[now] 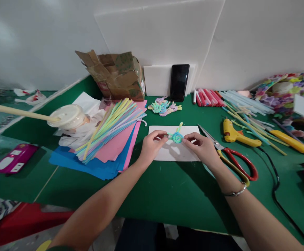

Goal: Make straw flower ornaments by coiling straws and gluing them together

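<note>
Both hands are pinching a small coiled pipe-cleaner spiral (177,137) above a white sheet (167,153); the left hand (152,145) is gripping one side; the right hand (203,147) is gripping the other; red-handled scissors (233,158) are lying just beside the right wrist.

No writing can be read anywhere on the green worktable (167,188).
The torn brown cardboard box (115,75) carries a small white sticker (142,87) on its right side and a red marking low on its front, both too blurred to read. The white patches on the flat magenta case (14,158) are equally illegible. The screen of the upright black phone (179,82) is dark.
</note>
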### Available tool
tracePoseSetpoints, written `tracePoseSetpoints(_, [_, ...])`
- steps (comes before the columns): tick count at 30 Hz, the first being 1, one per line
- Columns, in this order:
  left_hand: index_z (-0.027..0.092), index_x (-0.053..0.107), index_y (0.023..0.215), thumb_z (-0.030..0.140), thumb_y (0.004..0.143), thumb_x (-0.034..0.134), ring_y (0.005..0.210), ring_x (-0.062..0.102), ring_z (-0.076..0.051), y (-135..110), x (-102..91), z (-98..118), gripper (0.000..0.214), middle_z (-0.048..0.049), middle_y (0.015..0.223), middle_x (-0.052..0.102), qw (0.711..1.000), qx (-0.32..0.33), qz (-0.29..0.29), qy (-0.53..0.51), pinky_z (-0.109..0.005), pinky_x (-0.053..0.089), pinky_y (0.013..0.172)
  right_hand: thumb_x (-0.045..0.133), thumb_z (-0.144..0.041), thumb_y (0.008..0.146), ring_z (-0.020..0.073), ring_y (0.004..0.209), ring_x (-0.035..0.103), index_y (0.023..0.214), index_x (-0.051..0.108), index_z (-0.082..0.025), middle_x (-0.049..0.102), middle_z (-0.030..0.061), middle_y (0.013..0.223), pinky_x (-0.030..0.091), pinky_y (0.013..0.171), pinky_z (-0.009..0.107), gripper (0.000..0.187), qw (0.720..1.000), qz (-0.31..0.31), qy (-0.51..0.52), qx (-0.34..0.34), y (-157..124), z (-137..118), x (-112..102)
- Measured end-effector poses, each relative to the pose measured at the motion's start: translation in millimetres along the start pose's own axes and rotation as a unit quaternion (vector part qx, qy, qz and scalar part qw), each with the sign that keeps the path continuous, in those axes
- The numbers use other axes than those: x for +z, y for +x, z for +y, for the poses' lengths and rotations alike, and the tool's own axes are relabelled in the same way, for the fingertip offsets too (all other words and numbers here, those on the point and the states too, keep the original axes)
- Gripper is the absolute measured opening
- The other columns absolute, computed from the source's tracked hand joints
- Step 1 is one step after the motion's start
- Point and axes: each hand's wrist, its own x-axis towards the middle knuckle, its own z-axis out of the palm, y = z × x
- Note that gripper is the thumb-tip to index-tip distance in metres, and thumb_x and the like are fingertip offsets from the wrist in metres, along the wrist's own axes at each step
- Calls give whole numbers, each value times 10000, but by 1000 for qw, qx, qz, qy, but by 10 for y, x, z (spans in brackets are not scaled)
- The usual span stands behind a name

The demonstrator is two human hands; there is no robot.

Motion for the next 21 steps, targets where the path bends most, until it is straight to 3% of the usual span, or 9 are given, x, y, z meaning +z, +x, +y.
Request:
tracePoseSetpoints(8, [187,645,702,222,683,644,690,601,-132,-3,13,-21,40,-11,753,678,1000,-22,-1,-21,-250,475,656,625,-423,727,173,734,604,759,680,-196,697,46,815,458,664,301,236,998,62,1,17,9,-34,-33])
tracePoseSetpoints(14, [195,639,685,198,688,618,705,609,-139,-7,10,-25,22,-6,754,682,999,-4,35,-3,-263,485,680,641,-486,687,186,718,599,732,686,-189,695,57,785,448,634,301,305,999,17,31,40,-6,-33,22])
tracePoseSetpoints(21, [194,648,696,175,687,620,749,624,-152,-27,21,17,35,-16,773,690,1000,4,1,8,-269,483,707,677,-499,631,161,637,562,704,677,-172,672,51,728,422,585,288,335,995,14,65,79,-10,-31,52])
